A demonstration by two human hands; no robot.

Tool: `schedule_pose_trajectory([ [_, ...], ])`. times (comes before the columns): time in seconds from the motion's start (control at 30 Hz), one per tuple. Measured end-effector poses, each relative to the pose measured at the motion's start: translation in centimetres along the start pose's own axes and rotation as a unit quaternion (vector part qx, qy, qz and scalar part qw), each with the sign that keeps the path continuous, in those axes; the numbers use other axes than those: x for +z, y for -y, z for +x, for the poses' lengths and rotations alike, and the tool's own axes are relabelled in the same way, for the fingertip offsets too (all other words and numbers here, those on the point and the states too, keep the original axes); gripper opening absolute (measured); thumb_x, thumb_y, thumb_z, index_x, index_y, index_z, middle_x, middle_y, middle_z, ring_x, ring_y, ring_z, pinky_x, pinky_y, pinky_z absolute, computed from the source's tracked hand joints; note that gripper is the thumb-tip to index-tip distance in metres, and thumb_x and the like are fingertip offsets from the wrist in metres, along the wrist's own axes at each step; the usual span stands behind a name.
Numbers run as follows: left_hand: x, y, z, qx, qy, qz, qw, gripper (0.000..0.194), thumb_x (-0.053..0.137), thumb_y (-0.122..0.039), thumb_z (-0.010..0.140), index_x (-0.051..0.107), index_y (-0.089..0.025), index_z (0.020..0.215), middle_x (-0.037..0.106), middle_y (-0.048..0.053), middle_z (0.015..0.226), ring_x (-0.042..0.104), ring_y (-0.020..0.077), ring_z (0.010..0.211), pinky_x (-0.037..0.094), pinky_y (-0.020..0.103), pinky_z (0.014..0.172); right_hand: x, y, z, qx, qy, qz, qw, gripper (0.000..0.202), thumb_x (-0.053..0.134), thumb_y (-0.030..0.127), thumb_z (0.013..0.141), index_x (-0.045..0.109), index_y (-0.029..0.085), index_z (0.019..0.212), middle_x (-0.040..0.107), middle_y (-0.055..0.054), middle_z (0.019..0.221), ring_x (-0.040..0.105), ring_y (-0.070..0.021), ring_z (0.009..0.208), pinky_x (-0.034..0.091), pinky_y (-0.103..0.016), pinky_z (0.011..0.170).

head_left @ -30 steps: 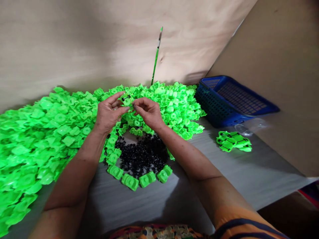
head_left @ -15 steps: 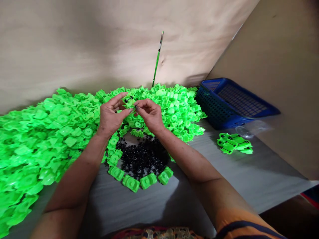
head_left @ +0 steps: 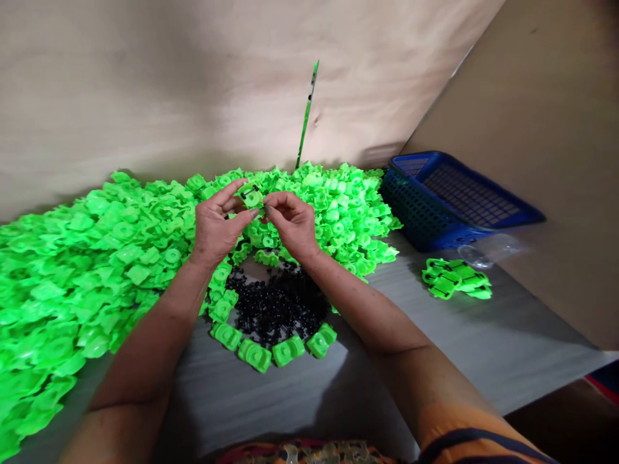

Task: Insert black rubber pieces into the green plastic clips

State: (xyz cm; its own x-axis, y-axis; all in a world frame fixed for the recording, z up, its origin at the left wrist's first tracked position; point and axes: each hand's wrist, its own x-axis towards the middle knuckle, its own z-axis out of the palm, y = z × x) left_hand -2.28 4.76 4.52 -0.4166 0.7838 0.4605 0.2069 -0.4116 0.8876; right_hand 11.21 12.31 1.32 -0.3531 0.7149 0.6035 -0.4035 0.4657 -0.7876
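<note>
My left hand [head_left: 216, 225] grips a green plastic car body [head_left: 253, 198] between thumb and fingers, its underside facing me. A black axle with wheels [head_left: 250, 191] sits across its far end. At the near right edge of the body, my right hand [head_left: 293, 222] pinches a small dark part, mostly hidden by the fingertips. Below the hands lies a heap of black axles [head_left: 278, 306]. Several green bodies, such as one at the front [head_left: 255, 355], curve around the heap's near side.
A large pile of green bodies [head_left: 111, 238] spreads along the wall and down the left. At the right stand a blue basket [head_left: 425, 200], clear plastic pieces [head_left: 476, 256] and a small group of green bodies with axles [head_left: 456, 279]. A thin green strip [head_left: 305, 119] rises behind.
The green body has tilted slightly, showing more of its underside. Both hands have barely shifted and keep their holds.
</note>
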Motion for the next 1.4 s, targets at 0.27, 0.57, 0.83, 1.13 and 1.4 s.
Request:
schedule_pose_trajectory([
  [0.27, -0.3, 0.5, 0.1, -0.013, 0.015, -0.006, 1.000, 0.062, 0.091, -0.030, 0.066, 0.080, -0.018, 0.126, 0.068, -0.002, 0.071, 0.044, 0.0070, 0.049, 0.037, 0.021, 0.041, -0.5, 0.3, -0.3, -0.029, 0.030, -0.091, 0.995, 0.033, 0.068, 0.053, 0.100, 0.056, 0.023, 0.092, 0.059, 0.004, 0.081, 0.061, -0.0092, 0.069, 0.052, -0.027, 0.067],
  [0.57, 0.1, 0.8, -0.1, 0.052, -0.004, 0.075, 0.996, 0.060, 0.089, -0.030, 0.069, 0.079, -0.016, 0.126, 0.069, -0.002, 0.075, 0.064, 0.0139, 0.072, 0.058, 0.026, 0.071, -0.5, 0.1, -0.5, -0.053, 0.035, -0.137, 0.989, 0.017, 0.055, 0.037, 0.106, 0.052, 0.024, 0.095, 0.059, 0.001, 0.086, 0.059, -0.0115, 0.075, 0.053, -0.031, 0.073],
  [0.83, -0.2, 0.0, -0.1, 0.008, 0.004, 0.058, 0.998, 0.061, 0.089, -0.026, 0.066, 0.079, -0.016, 0.126, 0.071, -0.002, 0.073, 0.063, 0.0132, 0.069, 0.057, 0.025, 0.066, -0.4, 0.7, -0.1, 0.040, 0.040, -0.043, 0.997, 0.048, 0.072, 0.069, 0.092, 0.054, 0.024, 0.088, 0.058, 0.003, 0.080, 0.060, -0.0103, 0.071, 0.058, -0.030, 0.072],
  [1.13, -0.2, -0.2, -0.1, -0.034, 0.006, 0.003, 0.999, 0.058, 0.090, -0.023, 0.062, 0.083, -0.019, 0.120, 0.071, -0.002, 0.069, 0.061, 0.0131, 0.058, 0.048, 0.023, 0.047, 0.1, 0.8, -0.3, 0.059, 0.022, -0.022, 0.998, 0.046, 0.078, 0.063, 0.087, 0.056, 0.023, 0.084, 0.055, 0.005, 0.076, 0.057, -0.0103, 0.071, 0.061, -0.030, 0.071],
  [1.4, 0.3, -0.4, -0.4, -0.032, 0.004, -0.001, 0.999, 0.058, 0.087, -0.023, 0.064, 0.082, -0.019, 0.122, 0.078, 0.002, 0.079, 0.071, 0.0180, 0.071, 0.056, 0.026, 0.055, 0.3, 0.6, -0.8, 0.031, -0.004, -0.059, 0.998, 0.030, 0.072, 0.048, 0.093, 0.056, 0.023, 0.084, 0.055, 0.003, 0.079, 0.054, -0.0104, 0.072, 0.057, -0.029, 0.071],
])
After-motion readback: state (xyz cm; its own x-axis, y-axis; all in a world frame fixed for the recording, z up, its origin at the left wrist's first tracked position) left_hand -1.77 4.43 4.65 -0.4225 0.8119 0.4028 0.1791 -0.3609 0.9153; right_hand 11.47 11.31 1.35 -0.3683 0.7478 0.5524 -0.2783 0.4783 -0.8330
